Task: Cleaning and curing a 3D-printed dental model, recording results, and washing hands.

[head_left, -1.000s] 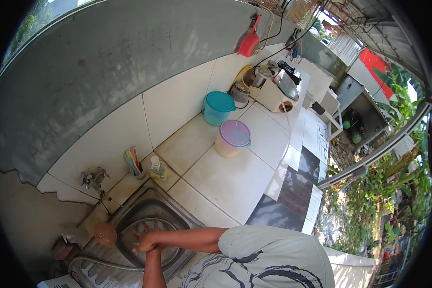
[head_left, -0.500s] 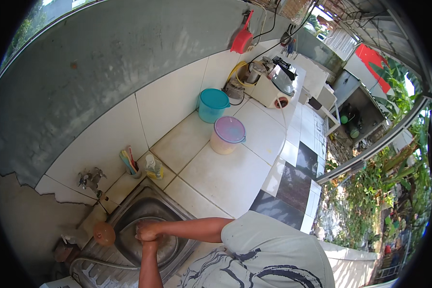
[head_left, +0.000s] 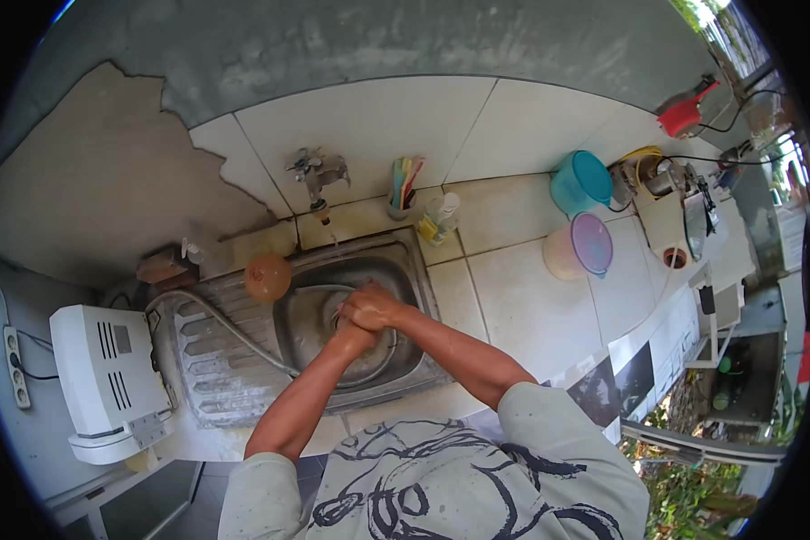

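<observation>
Over the basin of a steel sink (head_left: pixel 411 261), my two hands are pressed together. My right hand (head_left: pixel 374 304) lies on top, its fingers wrapped round my left hand (head_left: pixel 355 337). The left fingers are mostly hidden beneath it. Skin on both hands and forearms looks wet. Beyond the hands, a metal tap (head_left: pixel 317 173) on the tiled wall points down at the sink, with what looks like a thin trickle under its spout. A grey hose (head_left: pixel 234 335) crosses the ribbed drainboard and curls inside the basin. On the basin's left rim rests a round orange-brown object (head_left: pixel 268 277).
Behind the sink stand a cup of toothbrushes (head_left: pixel 403 193) and a clear bottle with yellow liquid (head_left: pixel 439 219). Farther right are a teal tub (head_left: pixel 581 182) and a purple-lidded container (head_left: pixel 585 245). A white boxy appliance (head_left: pixel 108 378) stands left of the drainboard, near a power strip (head_left: pixel 16 367).
My view has swung left, bringing the drainboard and white appliance into sight and shifting the counter rightward. Both hands remain together above the basin.
</observation>
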{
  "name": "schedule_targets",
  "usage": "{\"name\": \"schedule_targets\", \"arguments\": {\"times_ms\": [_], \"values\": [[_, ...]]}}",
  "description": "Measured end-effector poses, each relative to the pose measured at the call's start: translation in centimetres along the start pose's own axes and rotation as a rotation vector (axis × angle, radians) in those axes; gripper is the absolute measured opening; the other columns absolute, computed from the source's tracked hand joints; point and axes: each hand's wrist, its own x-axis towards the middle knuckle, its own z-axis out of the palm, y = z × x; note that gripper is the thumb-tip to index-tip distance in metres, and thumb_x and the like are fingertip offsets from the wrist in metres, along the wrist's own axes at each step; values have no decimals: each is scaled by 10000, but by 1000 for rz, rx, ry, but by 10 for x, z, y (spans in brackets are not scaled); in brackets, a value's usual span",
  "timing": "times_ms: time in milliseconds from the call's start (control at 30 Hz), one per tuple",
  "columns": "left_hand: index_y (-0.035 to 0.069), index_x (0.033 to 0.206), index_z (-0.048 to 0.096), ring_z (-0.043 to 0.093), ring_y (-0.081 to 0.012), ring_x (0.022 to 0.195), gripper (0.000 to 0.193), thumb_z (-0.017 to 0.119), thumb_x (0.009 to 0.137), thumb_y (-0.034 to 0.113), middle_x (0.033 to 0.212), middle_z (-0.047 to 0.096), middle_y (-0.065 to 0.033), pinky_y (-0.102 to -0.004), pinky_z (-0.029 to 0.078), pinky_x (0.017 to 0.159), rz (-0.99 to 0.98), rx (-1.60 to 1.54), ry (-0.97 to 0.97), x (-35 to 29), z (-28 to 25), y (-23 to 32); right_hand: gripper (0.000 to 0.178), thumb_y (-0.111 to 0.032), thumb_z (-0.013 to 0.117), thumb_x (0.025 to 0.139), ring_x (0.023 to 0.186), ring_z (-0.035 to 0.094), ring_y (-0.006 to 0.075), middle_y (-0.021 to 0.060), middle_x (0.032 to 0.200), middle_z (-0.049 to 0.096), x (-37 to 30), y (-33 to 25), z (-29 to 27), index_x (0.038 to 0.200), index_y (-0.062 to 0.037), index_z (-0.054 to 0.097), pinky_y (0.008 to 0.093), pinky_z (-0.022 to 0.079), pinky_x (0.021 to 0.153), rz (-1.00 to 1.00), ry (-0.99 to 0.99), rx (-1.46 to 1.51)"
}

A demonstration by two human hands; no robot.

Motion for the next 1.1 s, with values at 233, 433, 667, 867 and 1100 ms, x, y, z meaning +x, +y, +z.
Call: {"name": "schedule_targets", "arguments": {"times_ms": [233, 433, 667, 867, 1100], "values": [[65, 1481, 361, 375, -308, 1331, 589, 563, 956, 240, 1469, 390, -165, -416, 320, 1116, -111, -452, 113, -20, 1, -6, 444, -310, 417, 941, 923, 646, 440, 243, 944, 700, 0, -17, 12, 838, -27, 743, 525, 463, 900, -167, 7, 43], [-31, 1531, 225, 127, -374, 1518, 690, 472, 957, 261, 1620, 161, -249, -418, 160, 1234, -16, -617, 71, -21, -20, -5, 425, -324, 433, 941, 949, 645, 408, 222, 924, 706, -11, -21, 8, 858, -33, 732, 491, 449, 940, -161, 9, -81], [-5, 1508, 312, 287, -349, 1460, 657, 537, 918, 179, 1568, 303, -239, -402, 256, 1192, -20, -669, -36, -22, -40, -8, 374, -298, 457, 943, 970, 645, 382, 186, 963, 707, -18, -14, 12, 900, -47, 730, 485, 439, 944, -270, 234, 11], [9, 1449, 413, 357, -352, 1414, 587, 544, 887, 113, 1498, 411, -225, -408, 293, 1169, -159, -692, -396, -29, -88, -1, 401, -309, 455, 959, 943, 652, 357, 164, 947, 720, -22, -6, -2, 860, -33, 729, 453, 441, 937, -379, 289, -2], [12, 1420, 440, 411, -348, 1366, 545, 568, 917, 174, 1447, 466, -210, -405, 304, 1167, 66, -677, 294, -37, -27, 3, 394, -312, 461, 966, 940, 658, 336, 159, 918, 721, -13, 18, -5, 868, -48, 736, 440, 442, 944, -287, 206, -112]]}}
